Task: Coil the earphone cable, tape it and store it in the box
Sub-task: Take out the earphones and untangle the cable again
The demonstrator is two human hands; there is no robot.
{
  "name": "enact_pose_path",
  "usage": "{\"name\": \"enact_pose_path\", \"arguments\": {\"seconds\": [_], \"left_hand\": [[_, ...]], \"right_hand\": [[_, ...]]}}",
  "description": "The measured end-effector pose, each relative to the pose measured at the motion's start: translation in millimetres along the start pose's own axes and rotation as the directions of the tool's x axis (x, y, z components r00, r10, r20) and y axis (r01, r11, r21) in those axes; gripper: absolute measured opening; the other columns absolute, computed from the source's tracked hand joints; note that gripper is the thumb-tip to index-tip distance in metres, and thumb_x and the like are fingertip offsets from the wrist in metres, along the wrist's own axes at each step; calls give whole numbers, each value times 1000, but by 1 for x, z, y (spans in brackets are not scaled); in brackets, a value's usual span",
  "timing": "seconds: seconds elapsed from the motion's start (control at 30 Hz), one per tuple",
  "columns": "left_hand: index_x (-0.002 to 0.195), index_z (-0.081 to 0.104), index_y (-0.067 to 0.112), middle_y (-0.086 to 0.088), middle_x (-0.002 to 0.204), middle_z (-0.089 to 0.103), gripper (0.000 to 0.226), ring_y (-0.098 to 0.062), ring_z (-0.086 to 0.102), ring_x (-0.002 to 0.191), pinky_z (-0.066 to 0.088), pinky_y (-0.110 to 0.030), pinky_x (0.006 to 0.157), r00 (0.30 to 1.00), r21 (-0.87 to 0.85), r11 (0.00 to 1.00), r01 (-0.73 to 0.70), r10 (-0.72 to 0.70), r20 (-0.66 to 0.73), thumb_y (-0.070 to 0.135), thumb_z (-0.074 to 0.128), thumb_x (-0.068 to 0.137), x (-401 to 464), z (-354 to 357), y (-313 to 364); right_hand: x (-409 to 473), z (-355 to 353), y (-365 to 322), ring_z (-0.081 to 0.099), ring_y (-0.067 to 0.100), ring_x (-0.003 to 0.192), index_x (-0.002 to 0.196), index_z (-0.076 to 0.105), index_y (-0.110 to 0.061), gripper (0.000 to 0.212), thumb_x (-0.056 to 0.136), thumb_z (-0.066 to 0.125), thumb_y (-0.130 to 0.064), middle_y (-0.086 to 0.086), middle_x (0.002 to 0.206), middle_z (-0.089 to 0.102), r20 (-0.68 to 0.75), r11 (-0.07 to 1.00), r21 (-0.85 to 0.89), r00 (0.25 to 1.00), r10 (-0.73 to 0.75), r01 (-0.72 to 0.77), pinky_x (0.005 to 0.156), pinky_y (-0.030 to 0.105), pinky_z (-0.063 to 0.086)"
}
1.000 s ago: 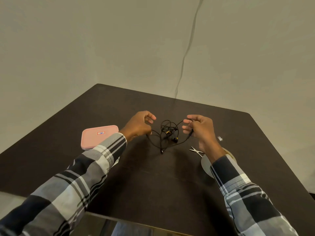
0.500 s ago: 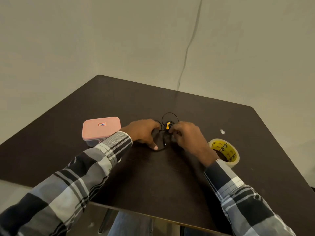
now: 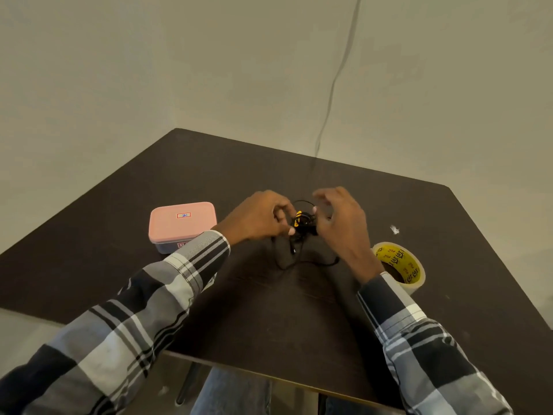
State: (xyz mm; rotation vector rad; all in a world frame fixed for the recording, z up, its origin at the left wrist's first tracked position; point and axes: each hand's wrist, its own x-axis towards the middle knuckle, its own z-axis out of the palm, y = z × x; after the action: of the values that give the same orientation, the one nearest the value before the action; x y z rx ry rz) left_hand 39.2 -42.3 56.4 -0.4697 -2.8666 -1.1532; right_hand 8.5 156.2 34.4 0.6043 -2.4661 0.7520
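Left hand [image 3: 260, 217] pinches the tangled earphone cable [image 3: 302, 226], right hand [image 3: 341, 223] fingers spread; I'd wind even loops, keeping tension.

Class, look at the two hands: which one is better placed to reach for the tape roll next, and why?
Probably the right hand: the tape roll lies beside its wrist, while the left hand pinches the earphone cable.

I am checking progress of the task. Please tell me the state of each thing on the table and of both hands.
earphone cable: partly bundled, loose end trailing on the table, not taped
box: closed, pink lid on
tape roll: lying flat, untouched
left hand: pinches the cable bundle
right hand: fingers spread beside the bundle, holds nothing
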Motion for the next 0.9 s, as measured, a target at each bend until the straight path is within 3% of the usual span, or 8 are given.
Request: {"name": "enact_pose_path", "arguments": {"seconds": [0.13, 0.23, 0.3, 0.43, 0.6, 0.73, 0.8, 0.9], "left_hand": [[113, 69, 16, -3, 87, 72, 21, -21, 65, 63, 54, -28, 59, 978, -267, 952, -147, 101, -180, 19, 68, 92, 1, -1, 8], [113, 69, 24, 8, 97, 71, 21, -14, 65, 70, 52, -26, 66, 913, -216, 961, -171, 73, -400, 18, 59, 95, 7, 0, 4], [107, 71, 24, 9, 99, 73, 20, -9, 68, 87, 53, -28, 79, 893, -205, 974, -98, -4, -450, 15, 58, 95, 11, 0, -3], [108, 70, 23, 5, 111, 70, 18, -13, 63, 105, 43, -26, 87, 938, -36, 985, 168, -170, -301, 18, 60, 94, 22, 3, -25], [130, 60, 16, -3, 129, 60, 31, -20, 56, 118, 41, -30, 97, 979, 52, 978, 201, -199, -45, 23, 54, 100, 31, 18, -33], [120, 66, 9, -7, 112, 69, 27, -22, 64, 110, 46, -43, 105, 987, -239, 960, 146, -126, 98, 22, 49, 103, 36, 29, -26], [119, 65, 9, -4, 106, 69, 25, -18, 66, 104, 48, -40, 104, 979, -300, 941, 158, -108, 174, 22, 55, 101, 37, 30, -23], [119, 64, 12, 1, 107, 63, 35, -17, 61, 103, 49, -36, 97, 971, 59, 995, 75, -86, 223, 32, 70, 90, 38, 33, -18]], "right_hand": [[18, 2, 8, 36, 27, 140, 150, 38, -24, 85, 76, 80, -16, 7, 149, 43, 419, 996, -88, 906, 63, -29, 113, 43, 37], [17, 3, 9, 52, 26, 126, 137, 54, -26, 61, 81, 77, -19, 3, 137, 57, 540, 980, -191, 828, 150, -53, 101, 42, 47], [12, 2, 11, 60, 23, 113, 110, 69, -23, 34, 82, 71, -6, 1, 120, 66, 498, 990, -119, 859, 120, -69, 93, 37, 50], [5, -4, 14, 61, 19, 96, 73, 58, -33, 46, 73, 61, 13, -4, 95, 65, 414, 992, 24, 904, 104, -126, 73, 23, 47], [3, -7, 21, 59, 21, 78, 73, 63, -13, 27, 71, 62, 13, -3, 81, 61, 212, 997, 74, 977, -9, -7, 65, 34, 50], [9, -14, 20, 57, 15, 72, 72, 63, -14, 29, 68, 65, 14, -7, 78, 59, 83, 988, 132, 992, -91, 80, 63, 32, 48], [12, -15, 21, 58, 15, 71, 72, 62, -12, 28, 67, 67, 15, -4, 78, 60, 17, 984, 150, 995, -101, 97, 63, 31, 48], [17, -18, 23, 61, 21, 72, 73, 64, -8, 28, 66, 66, 18, 2, 78, 65, -48, 978, 197, 997, -62, 70, 64, 38, 51]]}}
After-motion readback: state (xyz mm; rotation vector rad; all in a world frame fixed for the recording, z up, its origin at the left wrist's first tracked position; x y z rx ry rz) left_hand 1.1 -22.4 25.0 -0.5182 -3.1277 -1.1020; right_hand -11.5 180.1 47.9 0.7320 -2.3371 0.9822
